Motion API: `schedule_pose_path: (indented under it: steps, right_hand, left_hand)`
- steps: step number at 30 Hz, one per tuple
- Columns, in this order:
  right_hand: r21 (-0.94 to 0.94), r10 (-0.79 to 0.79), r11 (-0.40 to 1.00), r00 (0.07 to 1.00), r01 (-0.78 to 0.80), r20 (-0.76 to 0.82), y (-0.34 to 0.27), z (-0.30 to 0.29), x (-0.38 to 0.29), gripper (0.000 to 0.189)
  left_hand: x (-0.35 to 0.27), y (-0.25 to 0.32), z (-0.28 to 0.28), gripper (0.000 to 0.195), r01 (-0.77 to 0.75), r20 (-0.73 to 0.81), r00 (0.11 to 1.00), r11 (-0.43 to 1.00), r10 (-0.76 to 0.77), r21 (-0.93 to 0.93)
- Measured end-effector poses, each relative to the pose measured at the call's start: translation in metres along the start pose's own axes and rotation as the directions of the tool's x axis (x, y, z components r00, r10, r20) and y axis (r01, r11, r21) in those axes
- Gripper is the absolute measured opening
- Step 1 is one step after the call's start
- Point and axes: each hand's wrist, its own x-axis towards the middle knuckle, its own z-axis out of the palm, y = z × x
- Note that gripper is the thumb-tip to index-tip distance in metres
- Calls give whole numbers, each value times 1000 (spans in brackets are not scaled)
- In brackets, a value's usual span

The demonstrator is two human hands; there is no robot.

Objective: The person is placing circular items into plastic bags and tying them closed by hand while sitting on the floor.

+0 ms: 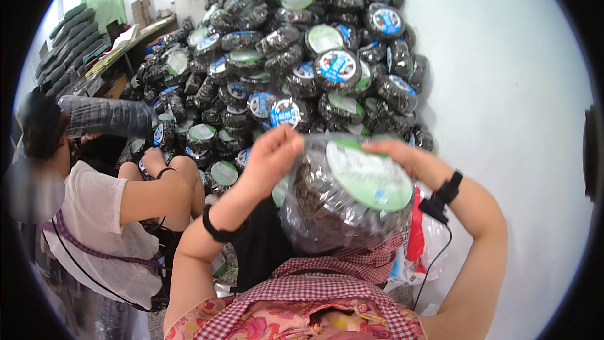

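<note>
A clear plastic bag [325, 226] with a dark, coiled-looking item inside hangs in front of my chest, above my lap. Pinched in my left hand [276, 158] is the upper left edge of this bag. My right hand [394, 151] holds its upper right side, with the fingers at the edge of a round green and white printed card [370, 177]. The card lies tilted against the bag; whether it is inside the plastic or on top cannot be told. Both wrists wear black bands, and the right one has a cable.
A tall heap of wrapped round dark packages [292, 56] with round cards rises ahead against the white wall [495, 80]. A seated co-worker [108, 208] is close on my left. Wrapped dark rolls [108, 115] extend beside them. A red and white plastic bag [417, 236] lies right.
</note>
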Motion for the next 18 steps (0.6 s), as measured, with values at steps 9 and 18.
schedule_pose_path:
  steps: [9,18]
  right_hand:
    - [331,27,943,997,-3,-68,127,-13,18,38]
    - [38,-85,996,978,79,192,30,-28,60,62]
  left_hand:
    - [-98,-43,28,54,-122,369,929,912,-34,391]
    - [-27,-66,-45,31,-89,-86,989,958,117,274]
